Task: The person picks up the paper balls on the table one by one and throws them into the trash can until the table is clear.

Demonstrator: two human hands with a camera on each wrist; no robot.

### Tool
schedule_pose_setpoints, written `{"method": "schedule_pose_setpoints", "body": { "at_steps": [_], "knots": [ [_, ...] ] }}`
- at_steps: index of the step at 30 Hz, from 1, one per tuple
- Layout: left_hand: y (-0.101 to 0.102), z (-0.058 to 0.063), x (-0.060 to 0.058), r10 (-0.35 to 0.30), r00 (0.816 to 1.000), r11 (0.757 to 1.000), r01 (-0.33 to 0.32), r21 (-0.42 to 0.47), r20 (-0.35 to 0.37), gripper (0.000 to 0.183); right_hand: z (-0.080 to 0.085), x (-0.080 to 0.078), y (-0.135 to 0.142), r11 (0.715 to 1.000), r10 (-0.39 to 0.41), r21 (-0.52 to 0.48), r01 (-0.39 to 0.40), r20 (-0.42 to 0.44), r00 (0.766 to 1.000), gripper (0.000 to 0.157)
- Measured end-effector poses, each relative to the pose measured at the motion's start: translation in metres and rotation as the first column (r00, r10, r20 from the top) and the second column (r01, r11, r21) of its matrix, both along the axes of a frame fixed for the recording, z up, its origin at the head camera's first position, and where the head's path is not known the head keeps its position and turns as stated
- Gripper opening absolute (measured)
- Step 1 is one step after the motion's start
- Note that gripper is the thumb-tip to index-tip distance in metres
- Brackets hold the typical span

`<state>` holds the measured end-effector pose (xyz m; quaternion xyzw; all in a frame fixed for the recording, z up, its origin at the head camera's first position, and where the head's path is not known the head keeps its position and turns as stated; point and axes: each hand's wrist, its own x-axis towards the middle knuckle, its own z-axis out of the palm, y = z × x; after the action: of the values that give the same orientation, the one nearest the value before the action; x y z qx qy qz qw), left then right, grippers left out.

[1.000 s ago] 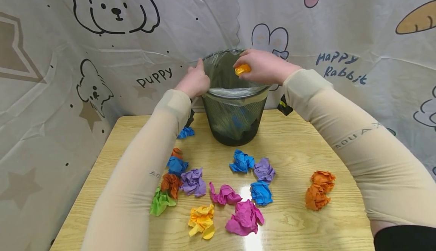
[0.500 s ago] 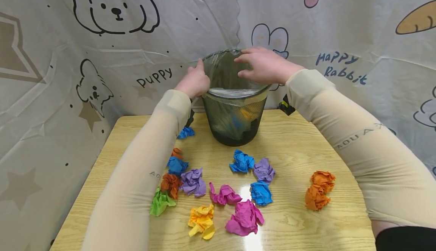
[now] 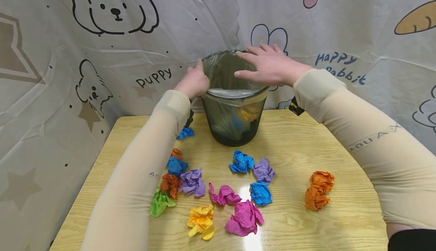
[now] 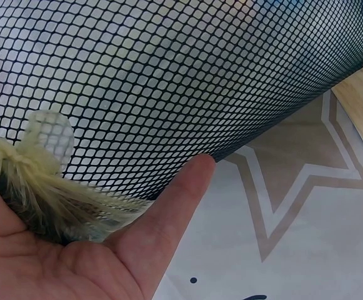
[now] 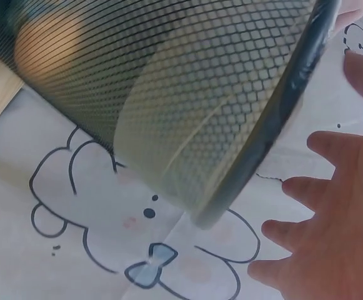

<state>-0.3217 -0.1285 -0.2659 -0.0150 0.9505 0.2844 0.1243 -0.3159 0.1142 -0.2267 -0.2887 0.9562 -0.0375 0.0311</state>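
A black mesh wastebasket point(image 3: 235, 118) stands upright near the back of the table, with a clear plastic liner point(image 3: 235, 92) folded over its rim. My left hand point(image 3: 193, 81) holds the basket's left rim. In the left wrist view, one finger point(image 4: 181, 194) of it lies straight against the mesh, beside a bunched, yellowish part of the liner point(image 4: 37, 178). My right hand point(image 3: 272, 66) hovers at the right rim with fingers spread and nothing in them. Through the mesh show a crumpled orange-yellow paper point(image 3: 248, 113) and something blue point(image 3: 235, 122).
Crumpled paper balls lie about the table point(image 3: 289, 220): yellow point(image 3: 201, 220), magenta point(image 3: 245, 219), green point(image 3: 161, 201), purple point(image 3: 193, 183), blue point(image 3: 242, 162) and orange point(image 3: 318, 190). Some sit partly behind my left sleeve point(image 3: 136, 175). A printed curtain point(image 3: 190, 12) hangs close behind the basket.
My right hand has released the orange-yellow paper ball, which dropped into the wastebasket. The hand has since opened wide and shifted slightly right. My left hand has stayed at the rim.
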Motion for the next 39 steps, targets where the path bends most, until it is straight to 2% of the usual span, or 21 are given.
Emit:
{"method": "schedule_pose_setpoints", "body": {
  "at_steps": [22, 33, 39],
  "knots": [
    [0.000, 0.002, 0.002, -0.019, 1.000, 1.000, 0.019, -0.012, -0.014, 0.082, -0.013, 0.050, 0.063, 0.999, 0.041, -0.022, -0.042, -0.029, 0.999, 0.080],
    [-0.001, -0.001, -0.001, -0.021, 1.000, 1.000, 0.021, -0.008, -0.019, 0.083, -0.023, 0.075, 0.093, 1.000, 0.019, -0.014, -0.019, -0.020, 1.000, 0.081],
    [0.000, 0.000, 0.001, -0.023, 0.999, 1.000, 0.023, -0.003, -0.024, 0.081, -0.027, 0.090, 0.108, 1.000, -0.014, -0.022, 0.014, 0.006, 1.000, 0.082]
  ]
}}
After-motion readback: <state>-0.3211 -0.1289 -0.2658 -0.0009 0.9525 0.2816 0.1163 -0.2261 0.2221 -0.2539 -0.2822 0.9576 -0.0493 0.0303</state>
